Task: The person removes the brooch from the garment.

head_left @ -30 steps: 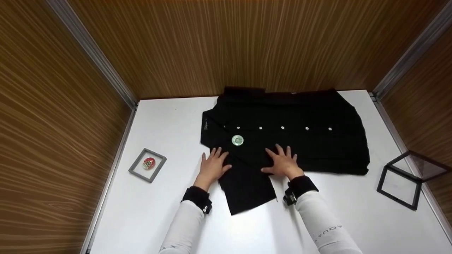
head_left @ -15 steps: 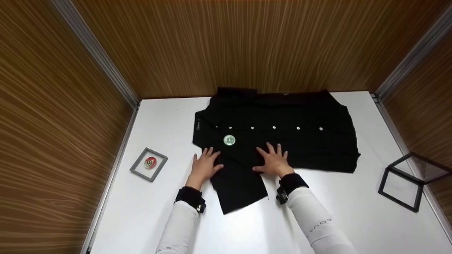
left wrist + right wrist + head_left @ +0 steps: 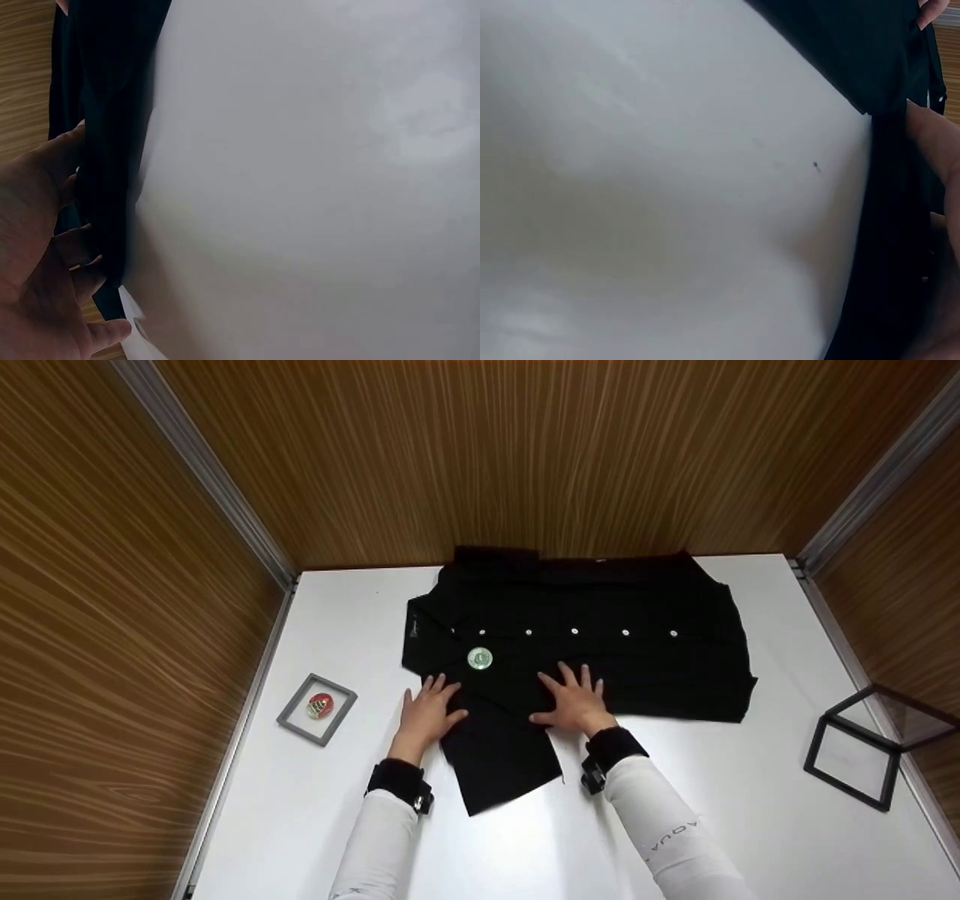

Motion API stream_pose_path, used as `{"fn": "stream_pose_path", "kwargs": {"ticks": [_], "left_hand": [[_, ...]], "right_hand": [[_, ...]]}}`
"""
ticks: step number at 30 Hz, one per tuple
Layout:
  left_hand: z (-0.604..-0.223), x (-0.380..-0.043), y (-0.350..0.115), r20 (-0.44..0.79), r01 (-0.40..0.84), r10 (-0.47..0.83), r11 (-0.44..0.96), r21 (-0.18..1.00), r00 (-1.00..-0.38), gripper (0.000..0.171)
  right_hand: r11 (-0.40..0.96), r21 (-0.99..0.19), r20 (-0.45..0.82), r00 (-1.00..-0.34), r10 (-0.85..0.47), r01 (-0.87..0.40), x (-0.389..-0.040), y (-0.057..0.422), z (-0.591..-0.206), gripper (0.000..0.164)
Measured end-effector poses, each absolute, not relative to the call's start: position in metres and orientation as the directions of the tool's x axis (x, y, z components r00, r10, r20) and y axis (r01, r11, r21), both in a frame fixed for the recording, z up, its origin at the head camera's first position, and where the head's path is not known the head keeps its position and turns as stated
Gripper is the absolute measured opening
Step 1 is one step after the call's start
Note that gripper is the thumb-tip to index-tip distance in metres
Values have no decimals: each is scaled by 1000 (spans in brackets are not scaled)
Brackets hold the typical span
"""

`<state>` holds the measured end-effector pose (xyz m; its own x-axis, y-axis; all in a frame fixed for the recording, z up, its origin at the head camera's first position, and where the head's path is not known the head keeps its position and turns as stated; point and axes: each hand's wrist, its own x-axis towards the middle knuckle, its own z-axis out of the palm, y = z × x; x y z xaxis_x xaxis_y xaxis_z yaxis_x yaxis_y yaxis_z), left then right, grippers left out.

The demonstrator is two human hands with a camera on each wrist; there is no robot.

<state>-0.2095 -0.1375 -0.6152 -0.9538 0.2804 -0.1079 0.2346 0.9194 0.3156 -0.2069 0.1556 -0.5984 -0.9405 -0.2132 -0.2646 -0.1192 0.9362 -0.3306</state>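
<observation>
On the white table (image 3: 255, 810): a black shirt (image 3: 555, 649) lies front up and sideways, collar (image 3: 421, 634) to the left, hem to the right, its far edge by the rear wood-grain panel (image 3: 480, 450)

Left hand (image 3: 425, 716): spread, thumb out to the side, fingertips on the shirt's near shoulder, just where the near sleeve (image 3: 502, 761) begins; the left wrist view shows fingers meeting the dark cloth, though whether they press or only rest I cannot tell

Right hand (image 3: 574, 705): spread as well, fingers fanned and thumb pointing toward the left hand, lying on the near side of the shirt, to the right of the near sleeve; how firmly it bears down I cannot tell

Near sleeve: stretches toward the person between the two wrists, flat on the table

Green badge (image 3: 480, 658): round, on the shirt front beside the collar, nearer the left hand than the right

White buttons (image 3: 574, 631): a spaced row running from the collar toward the hem, beyond the fingertips of both hands

Gray frame (image 3: 340, 720): left of the shirt, well apart from it, with a round red badge (image 3: 319, 706) inside its border

Dark hinged frame (image 3: 848, 788): near the table's right edge, one half flat, the other raised toward the side panel

Wrists: black straps (image 3: 615, 746) above white sleeves (image 3: 371, 840), the right one lettered AQUA
</observation>
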Motion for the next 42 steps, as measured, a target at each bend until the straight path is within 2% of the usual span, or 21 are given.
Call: {"fn": "stream_pose_path", "kwargs": {"ticks": [7, 16, 26, 31, 36, 42], "left_hand": [[-614, -210, -136, -101, 236, 278, 922, 308, -955, 61], [-612, -209, -134, -78, 241, 275, 924, 296, -958, 59], [-604, -212, -128, -71, 250, 281, 923, 292, -957, 57], [-599, -221, -118, 2, 279, 288, 926, 253, -958, 53], [-596, -235, -103, 121, 343, 321, 899, 272, -939, 40], [-601, -248, -88, 159, 383, 351, 881, 278, -923, 33]], "right_hand": [[947, -314, -299, -940, -163, -65, -200, 151, -592, 86], [942, -321, -286, -939, -192, -94, -195, 159, -592, 80], [942, -325, -299, -937, -184, -81, -191, 162, -592, 80], [943, -324, -289, -941, -177, -77, -190, 163, -593, 80], [941, -330, -288, -941, -177, -76, -189, 162, -592, 81], [940, -334, -285, -942, -176, -75, -187, 162, -590, 80]]}}
